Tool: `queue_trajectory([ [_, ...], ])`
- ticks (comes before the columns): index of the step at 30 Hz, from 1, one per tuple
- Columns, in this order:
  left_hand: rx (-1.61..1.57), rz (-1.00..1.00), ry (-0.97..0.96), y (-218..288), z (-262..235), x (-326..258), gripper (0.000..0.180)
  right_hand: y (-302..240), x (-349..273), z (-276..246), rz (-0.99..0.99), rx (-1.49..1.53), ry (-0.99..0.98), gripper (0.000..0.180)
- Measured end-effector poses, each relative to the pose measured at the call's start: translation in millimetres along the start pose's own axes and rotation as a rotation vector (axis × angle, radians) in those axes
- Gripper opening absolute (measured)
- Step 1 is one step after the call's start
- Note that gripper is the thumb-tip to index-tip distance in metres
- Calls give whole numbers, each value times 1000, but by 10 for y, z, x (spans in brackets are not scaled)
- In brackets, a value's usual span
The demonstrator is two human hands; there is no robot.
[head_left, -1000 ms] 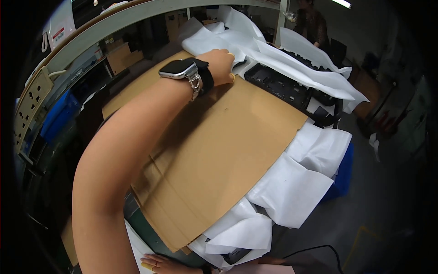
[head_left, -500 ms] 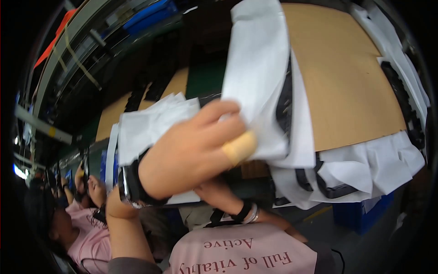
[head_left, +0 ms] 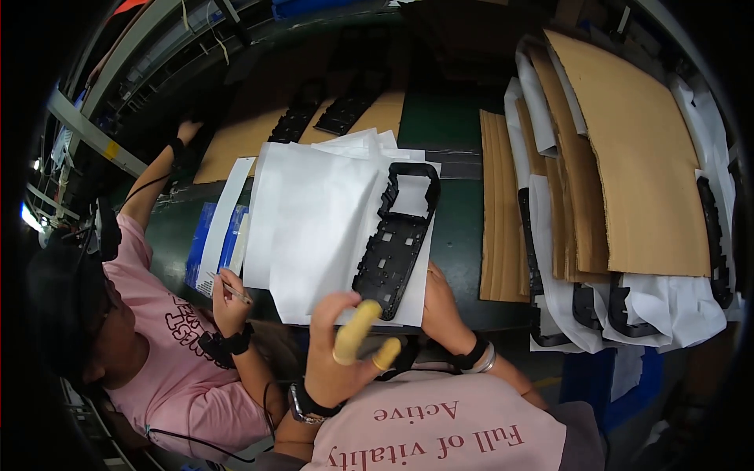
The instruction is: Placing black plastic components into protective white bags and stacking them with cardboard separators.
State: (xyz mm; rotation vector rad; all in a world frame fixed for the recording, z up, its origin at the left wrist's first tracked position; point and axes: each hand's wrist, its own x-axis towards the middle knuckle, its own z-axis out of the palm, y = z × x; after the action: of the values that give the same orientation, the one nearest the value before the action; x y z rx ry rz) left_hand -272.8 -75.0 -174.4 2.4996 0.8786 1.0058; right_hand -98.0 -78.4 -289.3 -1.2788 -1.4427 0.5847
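A black plastic frame (head_left: 397,243) with a large opening at its far end lies slanted on a pile of white sheets (head_left: 314,204) in front of me. Just off its near end is my left hand (head_left: 342,345), open and empty. Yellow finger covers sit on two of its fingers, which are apart. My right hand (head_left: 444,310) is at the lower right edge of the pile and grips the sheet edge, its fingertips partly hidden there. The white layer beside the frame rises in a soft fold along its left side.
Right of me stands a stack of cardboard sheets (head_left: 636,157) layered with white sheets and black frames. More black frames (head_left: 353,102) lie on cardboard at the back. At left, a person in pink (head_left: 181,337) holds a thin pen-like tool beside a blue packet (head_left: 200,243).
My left hand has let go of a white sheet by the cardboard stack and drawn back, its fingers now apart. The view has shifted, and the black frame on the white pile now shows.
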Motion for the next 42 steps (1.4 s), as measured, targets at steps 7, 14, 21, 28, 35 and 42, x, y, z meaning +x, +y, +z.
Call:
queue_trajectory([
  [7, 222, -259, -308, -291, 393, 264, 80, -12, 19, -16, -6, -56, -125, 37],
  [14, 158, -384, -274, -433, 516, 259, 70, -81, -31, -20, 280, 510, 43, 63],
  [21, -1598, -639, -48, -701, 129, 245, 77, -82, 26, 73, 218, -218, 17, 79],
  [28, -2044, -453, -78, -638, -62, 144, 100, -173, 47, 26, 100, -546, -147, 38],
  [35, -2043, -405, -23, -678, -60, 46, 99, -192, 92, 29, 92, -572, -184, 36],
  [42, -2412, -517, 209, -708, -137, 283, 72, -205, 66, 46, 88, -593, -196, 42],
])
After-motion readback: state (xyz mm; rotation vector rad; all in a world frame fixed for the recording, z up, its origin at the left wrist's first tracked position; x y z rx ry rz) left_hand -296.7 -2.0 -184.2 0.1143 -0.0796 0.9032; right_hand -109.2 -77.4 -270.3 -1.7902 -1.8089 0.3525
